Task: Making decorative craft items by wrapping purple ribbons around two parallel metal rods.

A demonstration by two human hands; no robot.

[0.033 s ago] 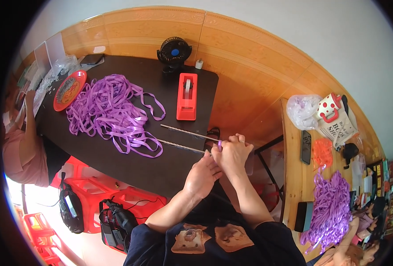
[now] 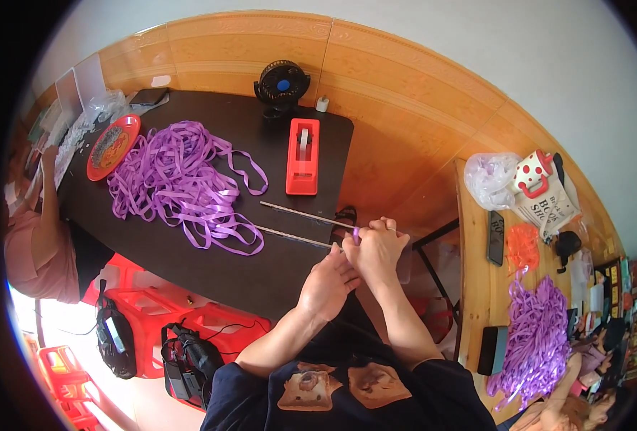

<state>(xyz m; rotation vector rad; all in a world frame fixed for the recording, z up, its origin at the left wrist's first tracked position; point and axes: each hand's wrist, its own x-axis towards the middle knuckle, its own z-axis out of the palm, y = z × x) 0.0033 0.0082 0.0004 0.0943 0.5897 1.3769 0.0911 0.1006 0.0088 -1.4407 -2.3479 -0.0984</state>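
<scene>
Two thin metal rods stick out over the edge of the dark table, the upper rod [image 2: 308, 214] and the lower twisted rod [image 2: 293, 235]. At their near ends my two hands meet. My right hand [image 2: 376, 251] is closed, with a bit of purple ribbon [image 2: 356, 233] showing at its fingers beside the upper rod's end. My left hand [image 2: 326, 287] is turned palm up, its thumb at the lower rod's end and its fingers half curled against the right hand; what it pinches is hidden. A tangled heap of purple ribbon [image 2: 182, 172] lies on the table.
On the dark table [image 2: 239, 276] stand a red tape dispenser [image 2: 303, 158], a black fan [image 2: 282, 82] and a red plate [image 2: 114, 147]. A person [image 2: 42, 244] sits at left. Right, a wooden table [image 2: 473, 287] bears a phone [image 2: 496, 238] and more purple ribbon [image 2: 534, 337]. Red stools [image 2: 225, 327] hold bags.
</scene>
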